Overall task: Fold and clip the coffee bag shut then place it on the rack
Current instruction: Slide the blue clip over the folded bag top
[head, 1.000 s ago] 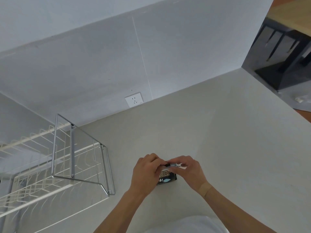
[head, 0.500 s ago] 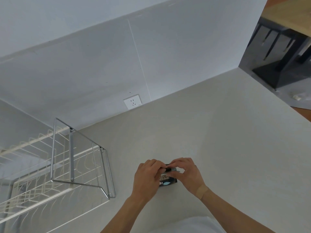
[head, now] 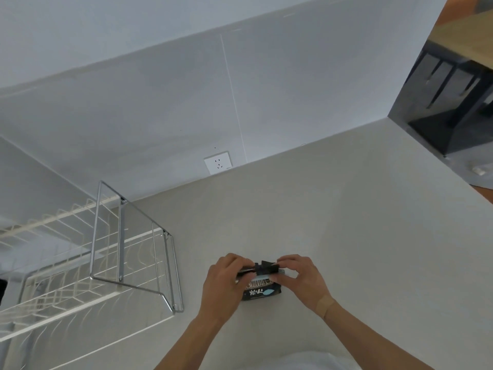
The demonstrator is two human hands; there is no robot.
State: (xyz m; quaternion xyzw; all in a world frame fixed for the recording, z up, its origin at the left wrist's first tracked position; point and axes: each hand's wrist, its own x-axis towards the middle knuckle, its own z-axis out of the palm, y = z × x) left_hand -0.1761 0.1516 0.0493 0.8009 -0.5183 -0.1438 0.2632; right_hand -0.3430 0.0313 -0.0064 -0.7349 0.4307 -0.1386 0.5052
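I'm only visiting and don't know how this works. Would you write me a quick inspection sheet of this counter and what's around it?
Surface: pale counter, bare apart from the items below.
Job's things: dark coffee bag stands on the counter with its top folded; a black clip sits on the fold. The wire rack stands to the left, apart from the bag, with nothing seen on it.
Clutter: nothing seen.
Grippers: left hand grips the bag's left side; right hand pinches the clip; a plaster on the right wrist.
Cables: nothing seen.
Surroundings: wall socket with nothing plugged in; wooden table with dark legs beyond the counter's end.
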